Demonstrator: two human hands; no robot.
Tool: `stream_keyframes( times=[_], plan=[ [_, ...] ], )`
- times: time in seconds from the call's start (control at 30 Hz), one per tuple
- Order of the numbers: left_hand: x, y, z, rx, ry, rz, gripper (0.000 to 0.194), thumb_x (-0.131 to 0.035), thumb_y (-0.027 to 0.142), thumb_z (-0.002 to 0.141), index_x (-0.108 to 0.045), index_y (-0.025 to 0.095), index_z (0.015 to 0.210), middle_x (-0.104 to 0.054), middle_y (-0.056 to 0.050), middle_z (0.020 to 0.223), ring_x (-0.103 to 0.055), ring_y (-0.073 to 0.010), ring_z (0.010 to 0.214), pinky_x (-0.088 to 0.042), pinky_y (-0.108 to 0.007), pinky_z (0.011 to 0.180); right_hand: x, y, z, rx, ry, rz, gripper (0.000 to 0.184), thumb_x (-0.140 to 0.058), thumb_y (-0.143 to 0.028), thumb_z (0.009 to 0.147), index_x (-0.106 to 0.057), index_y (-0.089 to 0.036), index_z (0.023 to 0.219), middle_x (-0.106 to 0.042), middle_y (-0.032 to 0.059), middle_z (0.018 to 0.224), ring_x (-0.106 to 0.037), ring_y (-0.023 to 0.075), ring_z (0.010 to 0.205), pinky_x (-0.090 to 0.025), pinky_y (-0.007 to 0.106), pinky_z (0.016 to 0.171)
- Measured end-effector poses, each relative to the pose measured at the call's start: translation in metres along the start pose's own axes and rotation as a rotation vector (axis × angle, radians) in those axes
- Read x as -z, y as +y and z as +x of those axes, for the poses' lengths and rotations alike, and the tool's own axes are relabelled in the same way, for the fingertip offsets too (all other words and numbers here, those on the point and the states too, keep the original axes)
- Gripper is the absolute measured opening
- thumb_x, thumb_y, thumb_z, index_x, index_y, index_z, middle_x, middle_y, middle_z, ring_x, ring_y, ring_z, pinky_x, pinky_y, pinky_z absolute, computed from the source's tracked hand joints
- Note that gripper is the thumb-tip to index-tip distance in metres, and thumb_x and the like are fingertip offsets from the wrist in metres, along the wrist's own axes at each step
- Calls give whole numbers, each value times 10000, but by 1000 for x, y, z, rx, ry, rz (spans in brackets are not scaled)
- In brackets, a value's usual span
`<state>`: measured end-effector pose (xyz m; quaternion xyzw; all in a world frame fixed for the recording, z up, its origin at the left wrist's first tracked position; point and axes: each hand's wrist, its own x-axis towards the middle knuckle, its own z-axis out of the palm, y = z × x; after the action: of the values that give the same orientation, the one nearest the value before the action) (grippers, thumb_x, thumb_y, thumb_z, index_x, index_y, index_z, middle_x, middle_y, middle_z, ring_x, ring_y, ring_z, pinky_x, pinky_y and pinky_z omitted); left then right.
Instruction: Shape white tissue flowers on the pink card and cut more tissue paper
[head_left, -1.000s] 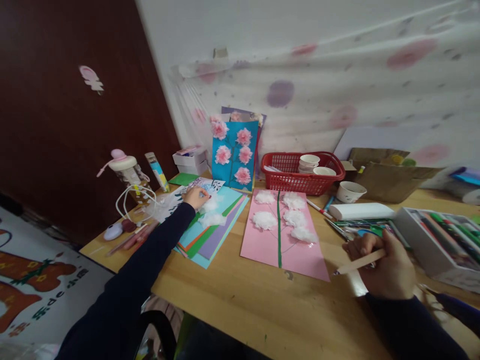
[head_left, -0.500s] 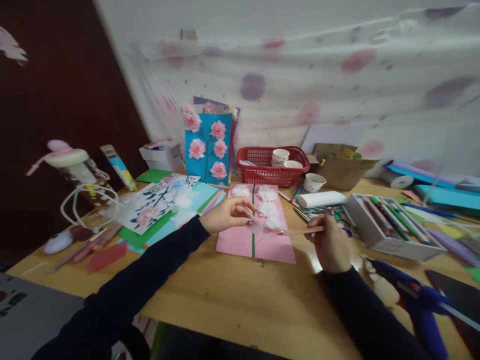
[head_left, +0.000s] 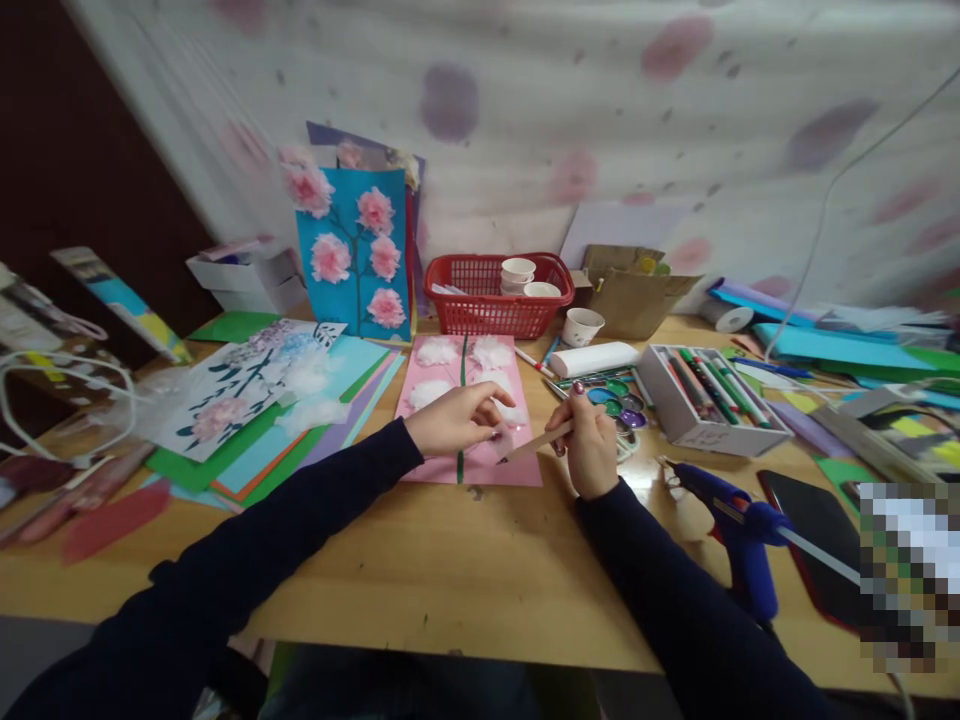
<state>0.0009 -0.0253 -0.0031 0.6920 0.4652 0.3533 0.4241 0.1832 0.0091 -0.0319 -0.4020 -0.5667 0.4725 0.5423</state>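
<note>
In the head view a pink sheet (head_left: pixel 491 472) lies on the table, with a green stem and fluffy white blossoms (head_left: pixel 491 352) on it. My left hand (head_left: pixel 459 420) hovers over its lower part, its fingertips closed on a thin, pale see-through piece of tissue (head_left: pixel 505 440). From the right, my right hand (head_left: pixel 590 448) grips a pale stick (head_left: pixel 538 440). The stick's dark tip points left and reaches the tissue's lower edge; whether it touches cannot be told. My left hand partly covers the blossoms behind it.
Coloured papers (head_left: pixel 360 400) and loose white tissue (head_left: pixel 311 410) lie left. A red basket (head_left: pixel 487 318) and a blue flower picture (head_left: pixel 352 230) stand behind. To the right are a marker box (head_left: pixel 724 435), a blue glue gun (head_left: pixel 739 535) and a black phone (head_left: pixel 814 550).
My left hand has moved from the loose white tissue on the left to the pink sheet, carrying a thin piece. My right hand has brought the stick left to it. The view has turned right.
</note>
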Motion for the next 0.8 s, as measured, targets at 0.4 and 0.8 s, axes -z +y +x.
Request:
stream_keyframes(
  times=[0.4,0.8],
  plan=[
    [-2,7,-5,14,-42,4,355,-589,78,686,-548,169,1027,-709,-49,770,-667,-172,709,-489,-294,682,-4,-5,-5,15,19,60,574,-429,-589,837,-516,-185,438,-360,-40,293,-335,65,286,-234,213,326],
    [-4,15,-7,37,-160,124,266,-470,160,832,-493,136,1096,-680,-27,741,-608,-128,660,-457,-268,645,-3,-1,-3,-6,30,58,578,-440,-593,825,-520,-175,433,-356,-46,281,-334,60,278,-234,199,321]
  ],
)
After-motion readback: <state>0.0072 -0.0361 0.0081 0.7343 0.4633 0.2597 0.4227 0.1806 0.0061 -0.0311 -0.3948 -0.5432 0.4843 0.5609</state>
